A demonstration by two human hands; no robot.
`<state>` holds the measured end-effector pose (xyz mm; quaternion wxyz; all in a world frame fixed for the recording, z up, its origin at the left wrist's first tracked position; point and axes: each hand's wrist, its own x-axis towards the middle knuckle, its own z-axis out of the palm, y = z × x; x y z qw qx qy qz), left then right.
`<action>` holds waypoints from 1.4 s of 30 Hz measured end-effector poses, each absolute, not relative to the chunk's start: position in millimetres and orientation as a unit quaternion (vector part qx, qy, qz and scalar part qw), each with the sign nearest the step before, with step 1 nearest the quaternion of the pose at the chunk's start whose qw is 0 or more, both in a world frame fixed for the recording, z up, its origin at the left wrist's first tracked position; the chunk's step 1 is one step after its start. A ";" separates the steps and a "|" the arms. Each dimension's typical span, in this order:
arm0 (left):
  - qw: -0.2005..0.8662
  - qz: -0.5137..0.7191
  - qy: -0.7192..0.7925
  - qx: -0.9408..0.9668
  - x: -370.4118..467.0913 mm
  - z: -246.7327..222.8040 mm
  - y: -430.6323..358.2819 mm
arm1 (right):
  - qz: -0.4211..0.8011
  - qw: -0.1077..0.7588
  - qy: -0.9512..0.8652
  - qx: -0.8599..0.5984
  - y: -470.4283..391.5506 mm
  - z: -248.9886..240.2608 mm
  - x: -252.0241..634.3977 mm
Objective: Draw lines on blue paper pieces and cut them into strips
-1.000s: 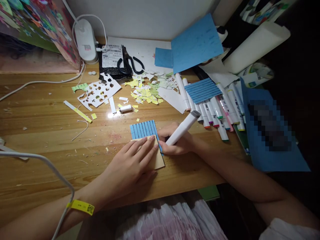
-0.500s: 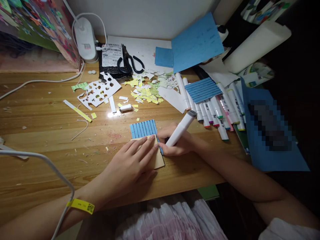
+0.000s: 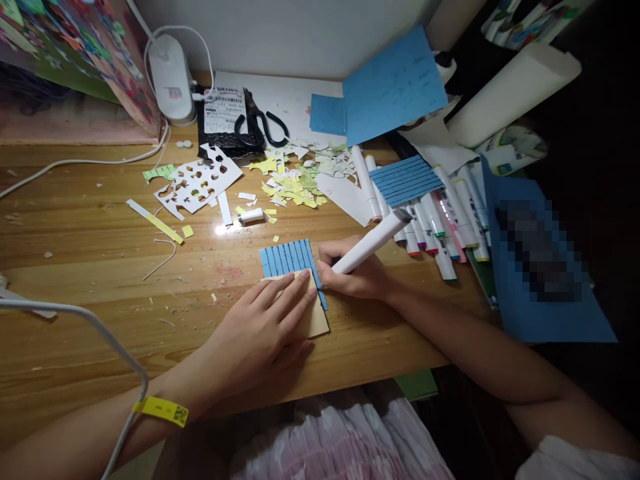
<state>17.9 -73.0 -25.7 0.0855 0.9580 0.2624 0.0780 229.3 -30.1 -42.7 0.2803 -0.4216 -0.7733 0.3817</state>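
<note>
My left hand (image 3: 273, 317) lies flat with fingers stretched over a cream-coloured card (image 3: 319, 321). Under the card's upper edge shows a blue card (image 3: 286, 259) with dark parallel lines. My right hand (image 3: 353, 270) grips a thick white marker (image 3: 373, 243), tilted up to the right, its grey end away from the cards. The marker's writing end is hidden by my fingers, close to the blue card's right edge. A second lined blue card (image 3: 407, 180) rests on a pile of markers.
Behind my hands are yellow and green paper scraps (image 3: 295, 183), black-handled scissors (image 3: 263, 127) and a white perforated sheet (image 3: 200, 183). Several white markers (image 3: 457, 207) lie at right, beside a blue sheet (image 3: 535, 253). A white cable (image 3: 107, 337) crosses my left forearm.
My right hand has shifted slightly to the right and up, and the marker leans further over to the right. The left hand and cream card stay in place.
</note>
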 end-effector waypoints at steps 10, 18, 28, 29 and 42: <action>0.094 0.071 0.263 0.958 16.2 -25.0 -74.2 | 0.392 0.361 -0.711 -0.459 -29.2 -42.1 228.9; 0.106 0.062 0.230 0.965 9.3 -22.4 -73.1 | 0.374 0.456 -0.601 -0.540 -22.7 -36.3 227.8; 0.023 0.231 0.361 0.903 -20.8 0.2 -44.1 | 0.385 0.389 -0.694 -0.468 -21.0 -46.5 225.6; 0.010 0.238 0.395 0.887 -25.2 -0.9 -36.5 | 0.384 0.383 -0.700 -0.465 -21.2 -46.6 225.3; -0.046 0.166 0.522 0.836 -48.9 -19.2 -0.9 | 0.386 0.376 -0.698 -0.471 -24.2 -48.3 223.8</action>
